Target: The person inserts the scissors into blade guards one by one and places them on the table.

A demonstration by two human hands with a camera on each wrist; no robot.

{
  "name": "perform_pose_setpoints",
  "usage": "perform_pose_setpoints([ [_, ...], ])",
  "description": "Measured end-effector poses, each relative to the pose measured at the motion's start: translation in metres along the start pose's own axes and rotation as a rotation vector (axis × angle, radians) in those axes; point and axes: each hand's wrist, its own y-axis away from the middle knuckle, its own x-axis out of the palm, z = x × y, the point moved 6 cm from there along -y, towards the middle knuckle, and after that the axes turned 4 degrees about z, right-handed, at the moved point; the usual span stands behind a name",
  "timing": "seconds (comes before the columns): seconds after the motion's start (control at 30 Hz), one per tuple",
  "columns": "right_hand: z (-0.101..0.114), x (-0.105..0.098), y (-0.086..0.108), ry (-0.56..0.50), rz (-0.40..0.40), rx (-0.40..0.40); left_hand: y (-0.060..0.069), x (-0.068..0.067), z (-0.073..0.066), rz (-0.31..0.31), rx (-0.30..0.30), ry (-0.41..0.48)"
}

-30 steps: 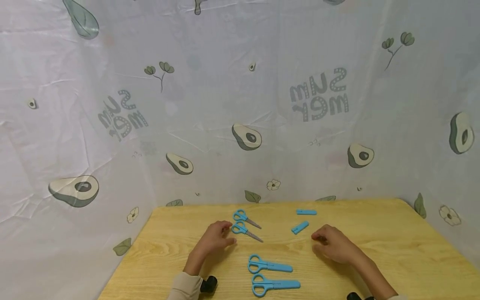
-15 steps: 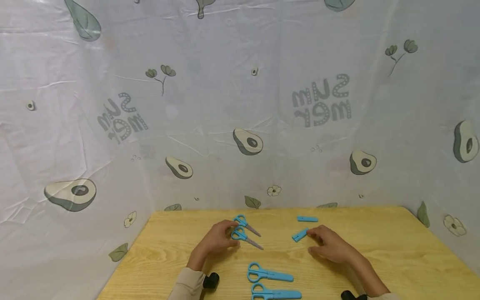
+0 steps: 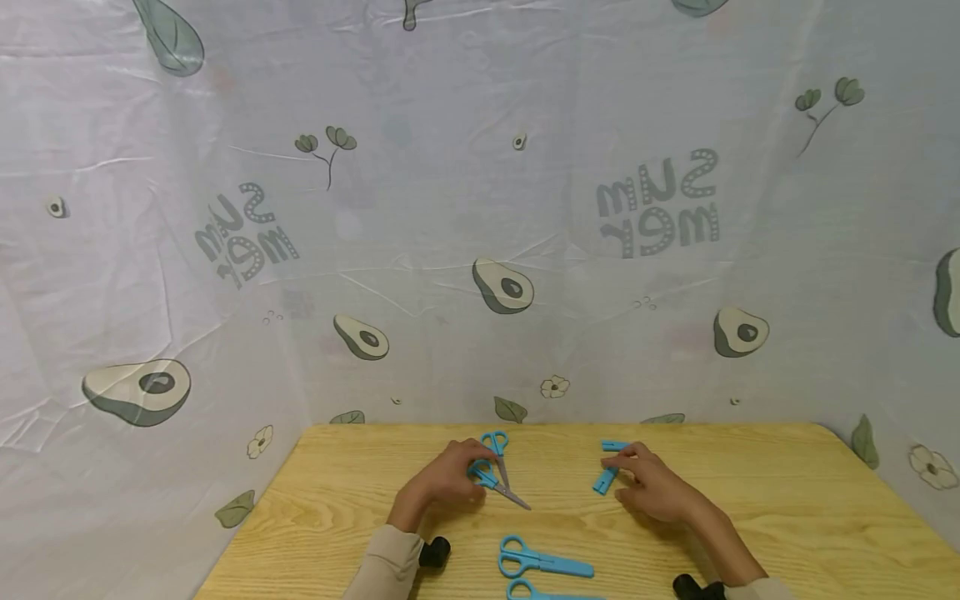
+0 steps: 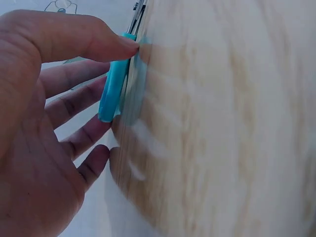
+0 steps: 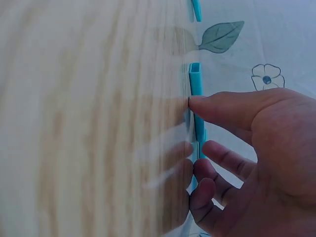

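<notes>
Two uncovered scissors with blue handles lie with blades nearly crossing: a nearer pair and a farther pair. My left hand pinches the nearer pair's handle, thumb on one side and fingers on the other; its index fingertip reaches the farther pair. On the right, my right hand pinches a blue blade cover with thumb and fingers. The cover's open end shows in the right wrist view. Just beyond it lies a second blue blade cover, partly behind the fingers.
Two scissors with blue covers on their blades, one pair and another cut off by the frame's bottom edge, lie at the front of the wooden table. A printed sheet hangs behind and beside the table.
My left hand has moved right onto the scissors, and both pairs have turned closer together. The right hand has reached left onto the nearer cover, which has turned more upright in view.
</notes>
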Motion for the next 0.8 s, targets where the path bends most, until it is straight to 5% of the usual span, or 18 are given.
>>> perform_pose_setpoints([
  [0.13,-0.0028,-0.0028,-0.0004,0.048,-0.012,-0.045,-0.0005,-0.0008,-0.0024,0.008,0.000,0.025],
  [0.4,0.0037,-0.0065,0.0015,0.010,0.004,0.072,0.0014,0.0010,-0.0025,0.018,-0.025,0.052],
  [0.8,0.0036,-0.0043,0.0063,-0.020,-0.006,0.132,0.0066,0.0021,-0.0011,0.014,-0.020,0.065],
])
